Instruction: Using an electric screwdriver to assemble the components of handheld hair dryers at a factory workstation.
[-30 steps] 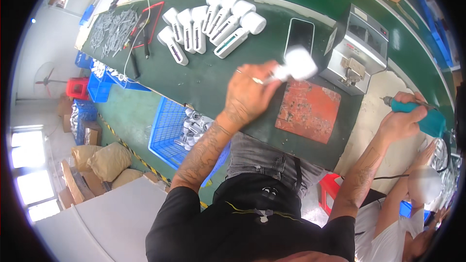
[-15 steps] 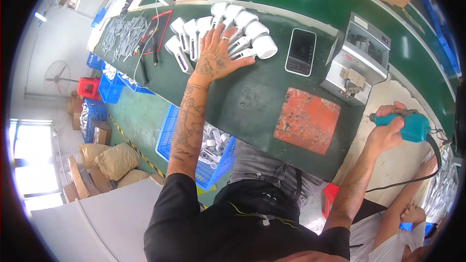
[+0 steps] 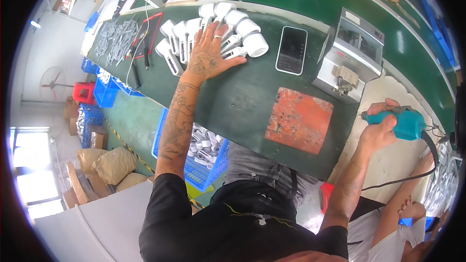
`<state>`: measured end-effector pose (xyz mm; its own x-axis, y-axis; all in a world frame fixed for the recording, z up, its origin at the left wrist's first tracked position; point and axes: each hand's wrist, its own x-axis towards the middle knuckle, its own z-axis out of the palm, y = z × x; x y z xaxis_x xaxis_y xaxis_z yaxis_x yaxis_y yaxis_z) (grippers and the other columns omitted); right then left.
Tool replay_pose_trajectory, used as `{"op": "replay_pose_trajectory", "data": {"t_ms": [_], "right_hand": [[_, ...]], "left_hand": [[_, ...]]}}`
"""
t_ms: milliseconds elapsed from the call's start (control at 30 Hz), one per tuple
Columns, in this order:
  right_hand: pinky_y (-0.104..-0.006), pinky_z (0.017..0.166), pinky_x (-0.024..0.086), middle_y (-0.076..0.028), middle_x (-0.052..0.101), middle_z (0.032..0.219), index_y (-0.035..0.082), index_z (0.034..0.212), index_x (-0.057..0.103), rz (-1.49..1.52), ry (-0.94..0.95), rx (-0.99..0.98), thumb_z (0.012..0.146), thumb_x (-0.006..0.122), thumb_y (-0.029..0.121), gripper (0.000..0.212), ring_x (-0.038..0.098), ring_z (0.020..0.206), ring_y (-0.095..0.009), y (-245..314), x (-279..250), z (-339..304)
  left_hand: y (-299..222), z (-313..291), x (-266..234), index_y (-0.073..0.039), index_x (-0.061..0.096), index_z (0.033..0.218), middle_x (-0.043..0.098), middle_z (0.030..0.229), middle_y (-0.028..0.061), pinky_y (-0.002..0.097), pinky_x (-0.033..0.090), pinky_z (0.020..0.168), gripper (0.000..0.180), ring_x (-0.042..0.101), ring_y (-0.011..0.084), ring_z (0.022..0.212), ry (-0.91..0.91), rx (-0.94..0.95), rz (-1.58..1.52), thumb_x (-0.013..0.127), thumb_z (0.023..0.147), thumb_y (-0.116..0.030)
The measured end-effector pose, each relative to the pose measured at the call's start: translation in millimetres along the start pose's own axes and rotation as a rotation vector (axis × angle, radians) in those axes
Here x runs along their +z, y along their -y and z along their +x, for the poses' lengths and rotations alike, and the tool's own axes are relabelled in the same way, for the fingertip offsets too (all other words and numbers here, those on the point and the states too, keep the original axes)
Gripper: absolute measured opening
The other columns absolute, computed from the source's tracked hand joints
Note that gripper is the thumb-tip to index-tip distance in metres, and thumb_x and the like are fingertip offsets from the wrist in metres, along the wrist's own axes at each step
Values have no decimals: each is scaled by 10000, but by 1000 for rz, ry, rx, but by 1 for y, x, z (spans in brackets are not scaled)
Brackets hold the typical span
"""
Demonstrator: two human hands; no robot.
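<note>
With fingers spread, my left hand [image 3: 208,57] lies over a cluster of white handheld devices [image 3: 255,43], which have round heads and slim handles. The devices sit fanned out on the dark green bench top [image 3: 233,104], their handles toward me. Part of the cluster is hidden under my fingers. Off to the right, my right hand [image 3: 377,133] is wrapped round a teal powered hand tool, like an electric screwdriver [image 3: 409,124]. Its cable runs from the near end, and its tip points left toward the bench.
Grey slender parts [image 3: 116,39] lie heaped at the far left beside a red-edged tray [image 3: 154,31]. A phone [image 3: 291,51], a worn red mat [image 3: 300,121] and a grey metal machine [image 3: 350,53] occupy the right side. Below the bench stands a blue crate [image 3: 200,177] of white parts. Another person sits at right.
The whole scene has shifted slightly left in the picture. My left hand stays spread over the white devices, and my right hand keeps its grip on the teal tool.
</note>
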<state>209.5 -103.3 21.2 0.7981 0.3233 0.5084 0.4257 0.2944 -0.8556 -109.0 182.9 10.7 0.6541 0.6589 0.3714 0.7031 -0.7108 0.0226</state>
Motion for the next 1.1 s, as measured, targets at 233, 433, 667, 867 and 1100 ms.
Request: {"op": "replay_pose_trajectory", "data": {"t_ms": [233,433,667,867,1100], "right_hand": [[-272,536,492,-78,598,712,-57,1102,555,32,-6,33,887,636,717,808,591,630,-165,1,1,-2],[-278,541,495,-78,596,703,-59,1096,553,35,2,24,886,645,710,802,592,629,-168,2,3,-1],[-274,544,492,-76,594,698,-46,1100,545,43,17,15,899,639,697,776,590,628,-166,3,4,-2],[-272,545,490,-75,590,697,-42,1112,536,37,26,6,903,641,689,767,589,630,-166,4,5,-2],[-274,540,488,-78,595,699,-42,1114,535,45,36,0,897,641,697,777,589,630,-167,1,5,-3]], "left_hand": [[-16,-1,-12,-75,521,1405,474,1453,200,524,411,1097,959,499,427,1285,23,-74,-4,818,706,-662],[-11,0,-7,-62,544,1365,492,1447,171,527,393,1110,935,478,418,1307,80,-99,-2,821,702,-660],[-2,-4,7,-122,598,1339,513,1355,151,579,314,1142,887,386,422,1384,61,-2,39,750,723,-742],[-1,4,-5,-125,586,1377,498,1414,157,547,298,1143,945,384,412,1395,185,2,118,699,722,-796],[1,6,6,-129,581,1399,480,1453,167,532,329,1154,883,383,413,1388,233,-81,2,711,757,-721]]}}
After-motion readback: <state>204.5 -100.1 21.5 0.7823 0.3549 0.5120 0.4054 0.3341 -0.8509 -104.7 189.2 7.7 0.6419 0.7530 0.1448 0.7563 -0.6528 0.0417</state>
